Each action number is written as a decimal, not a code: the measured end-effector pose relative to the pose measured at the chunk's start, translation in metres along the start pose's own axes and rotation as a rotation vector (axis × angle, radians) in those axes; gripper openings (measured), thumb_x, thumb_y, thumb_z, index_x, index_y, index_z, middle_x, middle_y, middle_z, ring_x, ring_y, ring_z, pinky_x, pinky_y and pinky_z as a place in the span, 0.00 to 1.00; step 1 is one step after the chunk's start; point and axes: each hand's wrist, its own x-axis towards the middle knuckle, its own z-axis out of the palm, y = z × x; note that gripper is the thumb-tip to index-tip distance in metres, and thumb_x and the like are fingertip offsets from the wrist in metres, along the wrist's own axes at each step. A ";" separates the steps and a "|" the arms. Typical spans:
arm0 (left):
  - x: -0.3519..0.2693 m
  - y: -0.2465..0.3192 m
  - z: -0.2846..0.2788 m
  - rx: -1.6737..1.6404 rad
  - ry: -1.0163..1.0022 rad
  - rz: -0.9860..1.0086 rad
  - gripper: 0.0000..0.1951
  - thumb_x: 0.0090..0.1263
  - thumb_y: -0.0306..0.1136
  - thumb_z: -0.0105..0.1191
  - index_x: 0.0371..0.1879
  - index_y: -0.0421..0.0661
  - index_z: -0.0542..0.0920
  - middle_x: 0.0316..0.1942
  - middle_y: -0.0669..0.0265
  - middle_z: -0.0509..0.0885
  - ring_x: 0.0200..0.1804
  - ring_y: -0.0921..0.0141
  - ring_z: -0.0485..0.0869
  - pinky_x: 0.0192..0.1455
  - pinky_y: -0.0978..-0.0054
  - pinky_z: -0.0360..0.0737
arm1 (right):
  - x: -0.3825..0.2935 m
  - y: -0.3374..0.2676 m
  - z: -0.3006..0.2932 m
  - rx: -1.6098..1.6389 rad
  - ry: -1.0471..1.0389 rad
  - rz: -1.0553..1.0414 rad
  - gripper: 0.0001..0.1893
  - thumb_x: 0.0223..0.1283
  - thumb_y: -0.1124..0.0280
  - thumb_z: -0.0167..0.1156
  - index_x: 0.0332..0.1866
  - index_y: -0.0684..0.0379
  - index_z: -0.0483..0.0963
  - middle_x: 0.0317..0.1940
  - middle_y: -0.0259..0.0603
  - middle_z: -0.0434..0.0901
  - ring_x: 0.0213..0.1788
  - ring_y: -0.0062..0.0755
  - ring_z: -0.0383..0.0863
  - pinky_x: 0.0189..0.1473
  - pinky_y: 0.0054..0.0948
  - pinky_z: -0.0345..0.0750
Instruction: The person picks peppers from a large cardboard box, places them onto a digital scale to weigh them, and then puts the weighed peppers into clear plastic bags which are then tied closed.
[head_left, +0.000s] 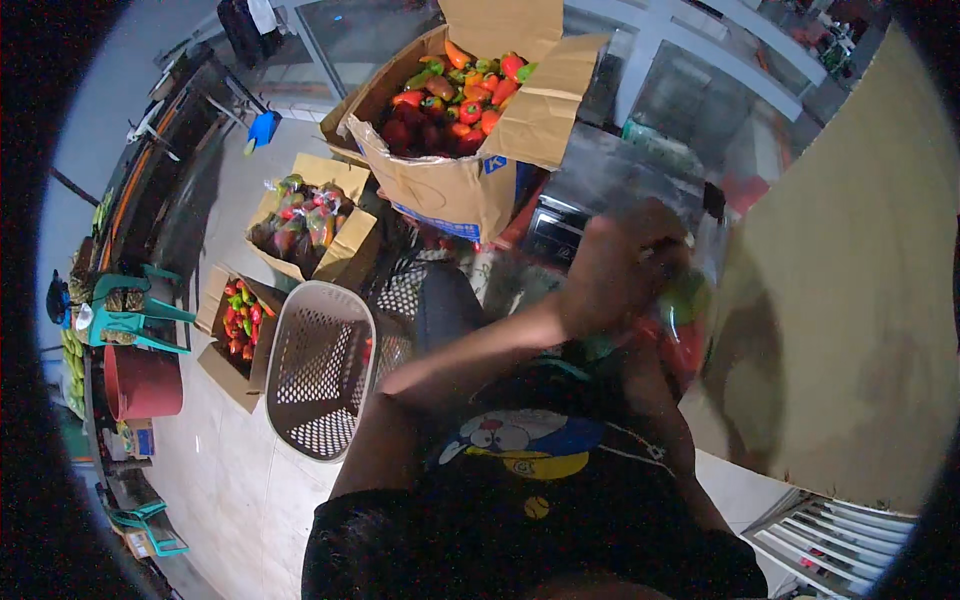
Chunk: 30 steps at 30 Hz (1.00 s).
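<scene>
My left hand is raised at the right of centre, blurred, with curled fingers above a clear plastic bag of red and green peppers. Whether it grips the bag's top cannot be told. Below it, my right hand is dark and partly hidden beside the bag, and its fingers cannot be made out. A dark scale-like device with a display panel lies just left of my left hand. Beyond stands an open cardboard box of loose red, orange and green peppers.
Left of me stand a tall perforated plastic basket, a carton of bagged peppers and a smaller carton of peppers. Farther left are a red tub and a green plastic chair. A large cardboard sheet rises at right, above a white slatted surface.
</scene>
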 end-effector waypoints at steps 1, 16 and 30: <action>0.000 -0.003 0.000 -0.007 0.107 -0.010 0.08 0.58 0.33 0.59 0.34 0.45 0.81 0.35 0.60 0.82 0.37 0.58 0.82 0.40 0.65 0.79 | 0.003 0.007 0.004 0.006 0.019 0.024 0.09 0.65 0.63 0.53 0.36 0.57 0.73 0.38 0.36 0.73 0.34 0.24 0.75 0.30 0.22 0.72; -0.045 -0.034 0.018 0.121 -0.148 0.198 0.07 0.58 0.31 0.56 0.33 0.43 0.78 0.35 0.60 0.79 0.41 0.58 0.80 0.42 0.64 0.78 | 0.012 -0.098 -0.029 -0.879 0.100 -0.289 0.11 0.63 0.65 0.55 0.47 0.57 0.72 0.42 0.35 0.77 0.41 0.21 0.75 0.41 0.23 0.74; -0.005 -0.004 0.010 0.053 -0.047 -0.026 0.09 0.56 0.35 0.58 0.34 0.45 0.80 0.33 0.60 0.80 0.36 0.58 0.81 0.39 0.63 0.77 | -0.016 -0.008 0.006 -0.094 0.088 0.009 0.13 0.66 0.66 0.51 0.53 0.57 0.70 0.37 0.34 0.75 0.34 0.20 0.75 0.29 0.18 0.70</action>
